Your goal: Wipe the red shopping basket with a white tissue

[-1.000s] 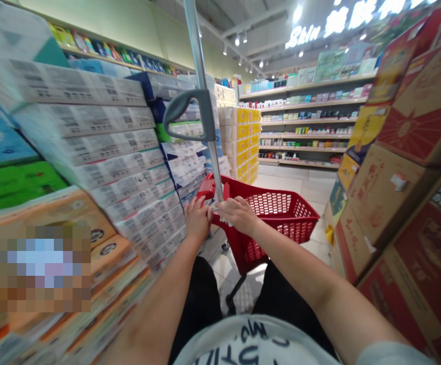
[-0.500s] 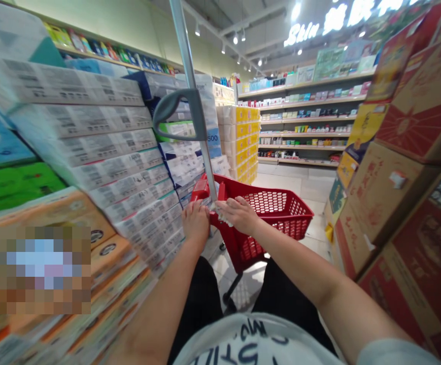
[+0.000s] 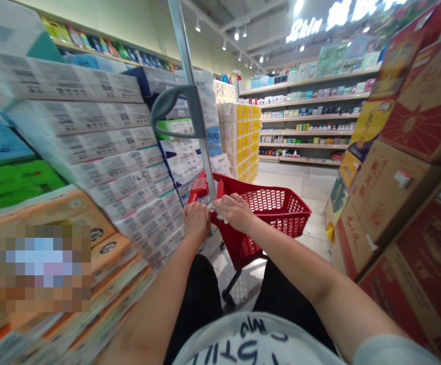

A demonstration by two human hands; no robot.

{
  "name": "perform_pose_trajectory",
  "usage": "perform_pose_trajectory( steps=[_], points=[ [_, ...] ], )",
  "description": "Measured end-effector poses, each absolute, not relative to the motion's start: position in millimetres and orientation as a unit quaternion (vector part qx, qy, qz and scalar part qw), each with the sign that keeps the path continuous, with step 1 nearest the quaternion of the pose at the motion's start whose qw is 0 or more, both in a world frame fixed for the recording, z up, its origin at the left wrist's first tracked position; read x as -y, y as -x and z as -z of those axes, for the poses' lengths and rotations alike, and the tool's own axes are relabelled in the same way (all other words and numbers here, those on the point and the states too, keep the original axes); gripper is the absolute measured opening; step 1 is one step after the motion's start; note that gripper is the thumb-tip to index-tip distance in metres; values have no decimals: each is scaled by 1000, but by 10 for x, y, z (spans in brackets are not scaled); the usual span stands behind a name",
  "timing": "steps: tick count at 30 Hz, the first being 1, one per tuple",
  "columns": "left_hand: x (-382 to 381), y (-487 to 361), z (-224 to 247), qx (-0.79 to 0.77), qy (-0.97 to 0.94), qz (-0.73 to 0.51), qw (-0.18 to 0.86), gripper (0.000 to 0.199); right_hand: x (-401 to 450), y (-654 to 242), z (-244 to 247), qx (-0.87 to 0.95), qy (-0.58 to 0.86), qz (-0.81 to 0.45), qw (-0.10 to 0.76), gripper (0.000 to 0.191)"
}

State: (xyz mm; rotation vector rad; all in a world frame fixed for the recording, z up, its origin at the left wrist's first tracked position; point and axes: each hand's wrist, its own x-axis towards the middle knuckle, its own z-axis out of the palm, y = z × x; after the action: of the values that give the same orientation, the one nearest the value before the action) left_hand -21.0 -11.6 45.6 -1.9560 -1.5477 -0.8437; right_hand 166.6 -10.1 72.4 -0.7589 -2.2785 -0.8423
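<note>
A red plastic shopping cart (image 3: 243, 243) with a perforated basket stands right in front of my legs. My left hand (image 3: 196, 221) is wrapped over the left part of its red handlebar. Just beside it, my right hand (image 3: 235, 212) presses a crumpled white cloth or tissue (image 3: 222, 217) against the handlebar near the foot of a metal pole (image 3: 206, 162). The fingers of that hand lie bent over the cloth, hiding part of it. A grey loop-shaped grip (image 3: 195, 111) is fixed on the pole above both hands.
Tall stacks of wrapped paper packs (image 3: 106, 121) rise close on the left, with orange packs (image 3: 102, 238) nearer me. Cardboard boxes (image 3: 387, 197) line the right side. Beyond the cart, tiled floor (image 3: 281, 177) leads to stocked shelves (image 3: 304, 119).
My right hand and the white cloth have shifted slightly to the left along the handlebar. My left hand keeps its hold, and the view has moved a little.
</note>
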Motion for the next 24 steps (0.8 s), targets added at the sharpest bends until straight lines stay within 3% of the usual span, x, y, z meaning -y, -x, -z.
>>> perform_pose_trajectory(
  steps=[5,11,17,24],
  points=[
    [101,211,-454,565,724,304,252,34,83,-1689,-922,802,326,348,358,27],
    [110,220,-460,569,719,312,247,30,145,-1759,-638,853,289,319,295,19],
    [113,214,-466,581,719,304,233,33,195,-1723,-672,830,302,314,349,29],
    [134,209,-472,568,722,325,226,30,154,-1681,-498,858,295,284,310,24]
  ],
)
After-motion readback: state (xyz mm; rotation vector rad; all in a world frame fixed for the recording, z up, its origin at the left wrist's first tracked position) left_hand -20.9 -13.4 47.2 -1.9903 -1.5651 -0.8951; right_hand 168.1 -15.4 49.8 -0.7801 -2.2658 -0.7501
